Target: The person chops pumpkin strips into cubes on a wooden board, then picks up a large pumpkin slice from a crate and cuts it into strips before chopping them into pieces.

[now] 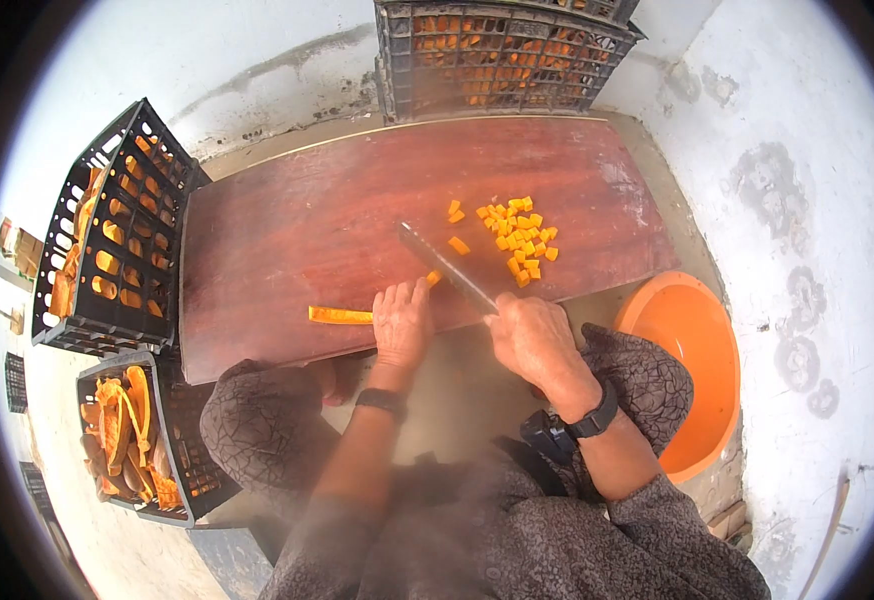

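My right hand point(535, 345) is closed around the handle of a knife point(447, 268). Its blade points up and to the left over the reddish-brown board point(287, 240). My left hand point(403, 318) presses down on an orange strip, which looks like pumpkin point(341, 315); one end sticks out to the left of the hand. A short bit of the strip point(434, 278) shows past my fingers, close to the blade. Beyond the knife lie a few loose pieces point(459, 245) and a pile of orange cubes point(523, 235).
An orange basin point(692, 350) stands at the board's right, beside my knee. Black crates with orange pieces stand at the left point(122, 230), lower left point(192, 440) and behind the board point(507, 60). A white wall point(797, 200) rises at the right.
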A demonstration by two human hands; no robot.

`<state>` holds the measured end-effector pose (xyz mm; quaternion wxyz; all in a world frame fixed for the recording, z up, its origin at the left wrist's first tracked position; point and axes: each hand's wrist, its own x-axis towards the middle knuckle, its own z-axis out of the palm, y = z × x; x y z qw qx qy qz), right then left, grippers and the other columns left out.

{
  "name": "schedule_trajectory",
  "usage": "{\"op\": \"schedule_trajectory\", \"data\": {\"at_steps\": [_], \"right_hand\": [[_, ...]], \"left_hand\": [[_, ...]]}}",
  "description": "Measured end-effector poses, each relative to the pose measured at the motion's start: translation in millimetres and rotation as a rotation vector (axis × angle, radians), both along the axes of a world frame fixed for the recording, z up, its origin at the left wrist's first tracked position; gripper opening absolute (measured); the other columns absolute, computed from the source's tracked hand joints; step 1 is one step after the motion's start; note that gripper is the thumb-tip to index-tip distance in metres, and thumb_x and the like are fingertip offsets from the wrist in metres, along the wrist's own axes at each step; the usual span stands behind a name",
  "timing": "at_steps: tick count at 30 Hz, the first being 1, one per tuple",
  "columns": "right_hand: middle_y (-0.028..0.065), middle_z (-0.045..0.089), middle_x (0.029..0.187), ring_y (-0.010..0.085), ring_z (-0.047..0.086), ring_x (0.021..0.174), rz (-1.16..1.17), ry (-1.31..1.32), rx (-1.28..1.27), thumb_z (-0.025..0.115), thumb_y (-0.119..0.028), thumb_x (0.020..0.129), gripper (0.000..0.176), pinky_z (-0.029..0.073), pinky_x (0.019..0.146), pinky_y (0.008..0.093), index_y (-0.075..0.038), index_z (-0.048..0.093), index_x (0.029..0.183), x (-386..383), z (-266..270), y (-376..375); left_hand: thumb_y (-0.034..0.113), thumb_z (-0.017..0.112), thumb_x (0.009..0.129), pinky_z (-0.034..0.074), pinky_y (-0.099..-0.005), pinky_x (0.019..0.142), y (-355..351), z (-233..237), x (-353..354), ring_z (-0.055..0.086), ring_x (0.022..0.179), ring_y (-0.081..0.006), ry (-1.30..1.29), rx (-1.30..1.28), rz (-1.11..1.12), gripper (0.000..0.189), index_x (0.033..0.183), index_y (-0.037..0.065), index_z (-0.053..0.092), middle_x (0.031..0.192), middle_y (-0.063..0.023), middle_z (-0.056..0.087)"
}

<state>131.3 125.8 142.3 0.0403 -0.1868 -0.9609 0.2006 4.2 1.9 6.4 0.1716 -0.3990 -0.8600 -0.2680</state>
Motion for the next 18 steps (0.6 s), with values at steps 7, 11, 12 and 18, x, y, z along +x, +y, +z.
{"op": "schedule_trajectory", "data": {"at_steps": [7, 11, 12, 18], "right_hand": [[0.0243, 0.061, 0.069, 0.0416, 0.063, 0.073, -0.004, -0.029, 0.0, 0.063, -0.014, 0.082, 0.018, 0.048, 0.069, 0.0484, 0.003, 0.06, 0.079, -3.8, -5.4, -0.5], [0.0239, 0.062, 0.073, 0.0409, 0.063, 0.075, 0.01, -0.084, -0.001, 0.062, -0.013, 0.082, 0.016, 0.048, 0.07, 0.0481, 0.003, 0.06, 0.08, -9.2, -6.0, -0.5], [0.0238, 0.063, 0.075, 0.0407, 0.063, 0.077, 0.024, -0.083, -0.003, 0.061, -0.012, 0.082, 0.014, 0.048, 0.07, 0.0481, 0.003, 0.06, 0.08, -10.8, -5.5, -1.3], [0.0205, 0.064, 0.078, 0.0378, 0.064, 0.077, 0.071, -0.106, 0.074, 0.059, -0.005, 0.076, 0.006, 0.05, 0.069, 0.0461, 0.0, 0.06, 0.08, -24.3, -15.3, -4.0]], "left_hand": [[0.006, 0.058, 0.08, 0.045, -0.0396, 0.072, 0.9, 0.7, -3.3, 0.057, 0.079, -0.0293, -0.027, 0.069, -0.025, 0.018, 0.097, 0.004, 0.062, 0.083, -0.0113, 0.06], [0.006, 0.058, 0.08, 0.046, -0.0403, 0.073, 0.9, 0.1, -4.9, 0.057, 0.079, -0.0304, -0.047, 0.098, -0.039, 0.017, 0.097, 0.004, 0.061, 0.083, -0.0121, 0.06], [0.005, 0.057, 0.08, 0.046, -0.0404, 0.073, 1.2, 0.7, -4.8, 0.057, 0.078, -0.0308, -0.054, 0.102, -0.039, 0.017, 0.097, 0.004, 0.061, 0.082, -0.0123, 0.06], [0.005, 0.057, 0.08, 0.046, -0.0403, 0.073, 2.8, -3.1, -5.5, 0.057, 0.078, -0.0313, -0.055, 0.131, -0.034, 0.016, 0.095, 0.003, 0.062, 0.081, -0.0127, 0.06]]}}
